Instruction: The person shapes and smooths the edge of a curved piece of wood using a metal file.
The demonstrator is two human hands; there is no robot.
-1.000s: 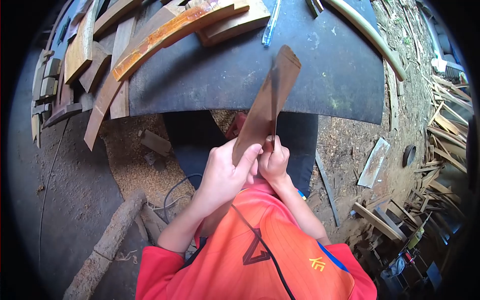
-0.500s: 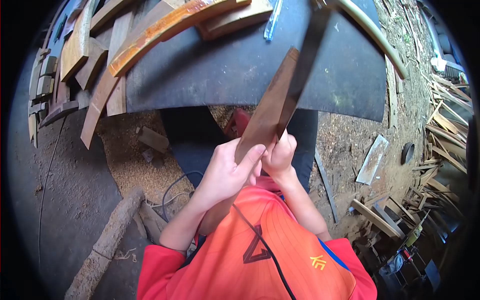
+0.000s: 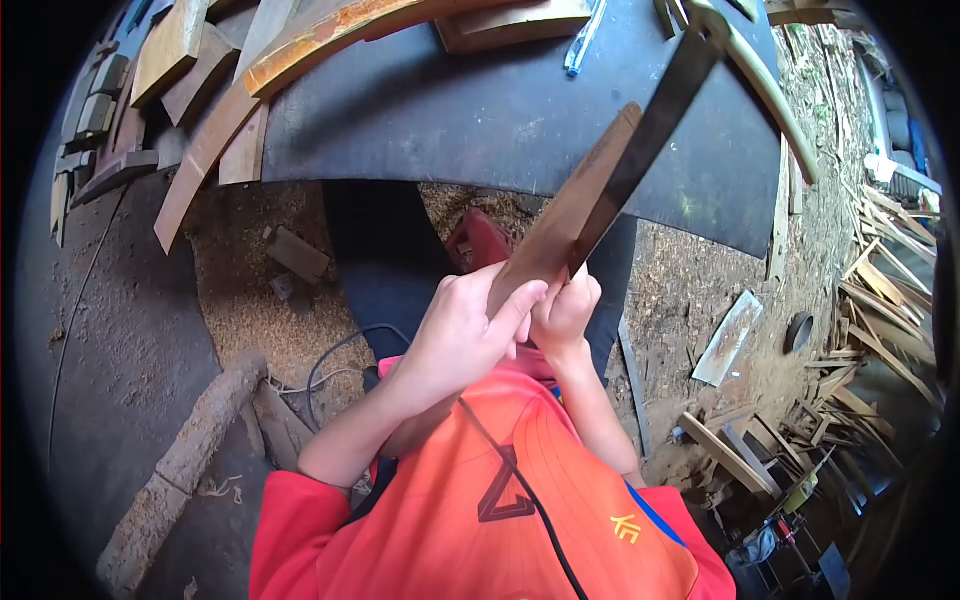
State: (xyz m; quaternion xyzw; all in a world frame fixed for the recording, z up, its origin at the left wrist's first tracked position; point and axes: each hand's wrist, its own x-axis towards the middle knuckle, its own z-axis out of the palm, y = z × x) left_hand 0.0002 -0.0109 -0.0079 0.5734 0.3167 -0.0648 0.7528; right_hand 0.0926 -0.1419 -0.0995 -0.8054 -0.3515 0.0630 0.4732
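My left hand (image 3: 465,325) is closed around a long brown strip of wood (image 3: 575,205), thumb on top. The strip's narrow far end points up and to the right over the dark table, while its near end runs under my left forearm against the shirt. My right hand (image 3: 567,310) is curled in a fist beside the left one, gripping a long dark flat blade (image 3: 650,135) with a hole near its far end. That blade lies along the right edge of the wood and reaches beyond it. Its grip is hidden in my fingers.
On the dark table (image 3: 400,130) are a curved orange-brown timber (image 3: 340,35), a blue pen (image 3: 583,45) and a pale curved stick (image 3: 770,85). Wood blocks (image 3: 170,55) crowd the left. A log (image 3: 190,465) and a cable lie on the floor; scrap wood (image 3: 890,290) is piled right.
The far ends of the blade and the wooden strip have swung to the right. Both hands keep their hold. The whole view has shifted slightly.
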